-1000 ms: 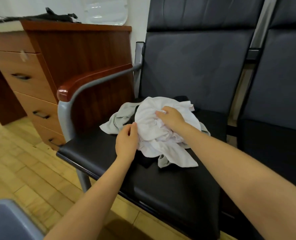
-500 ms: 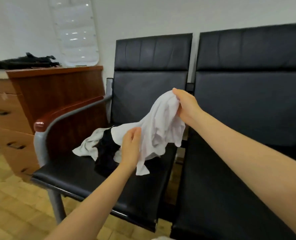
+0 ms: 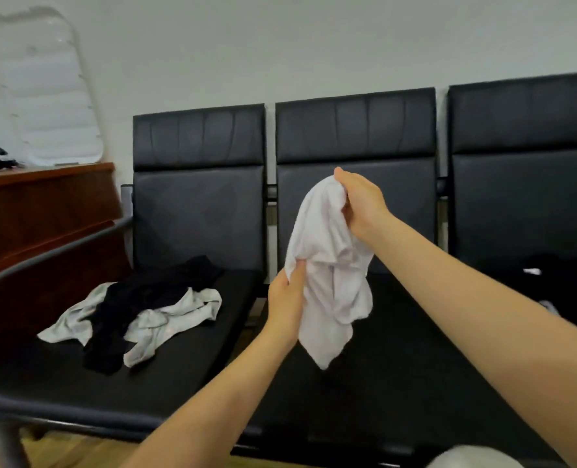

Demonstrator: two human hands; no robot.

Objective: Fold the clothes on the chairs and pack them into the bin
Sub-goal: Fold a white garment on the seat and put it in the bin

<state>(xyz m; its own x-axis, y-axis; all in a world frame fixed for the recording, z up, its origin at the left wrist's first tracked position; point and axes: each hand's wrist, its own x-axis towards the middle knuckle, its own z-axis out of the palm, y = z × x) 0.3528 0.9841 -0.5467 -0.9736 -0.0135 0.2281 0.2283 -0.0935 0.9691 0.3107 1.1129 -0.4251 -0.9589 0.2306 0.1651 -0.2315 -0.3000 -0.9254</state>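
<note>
I hold a white garment in the air in front of the middle chair of a row of three. The fabric is thin, soft and matte, bunched into loose vertical folds; its outline is a rounded hood at the top that narrows to a single limp point at the bottom. Its long axis runs near vertical, top at 12 o'clock, tip at 6 o'clock, and the tip hangs clear above the seat without touching it.

My right hand is clamped on the top of the garment, fingers curled over the bunched cloth. My left hand pinches the left edge of the garment lower down, at about 8 o'clock from the right hand, thumb and fingers closed on a fold.

The chairs are black padded leather-like upholstery with stitched panels, smooth and slightly glossy, on a grey metal frame.

On the left chair seat, at 9 o'clock from the held garment and well apart from it, lie a crumpled pale grey garment and a black garment draped across it. On the right chair, at 3 o'clock, lies a dark garment; its shape is unclear.

At 10 o'clock stands a reddish wooden cabinet with a smooth varnished top.
</note>
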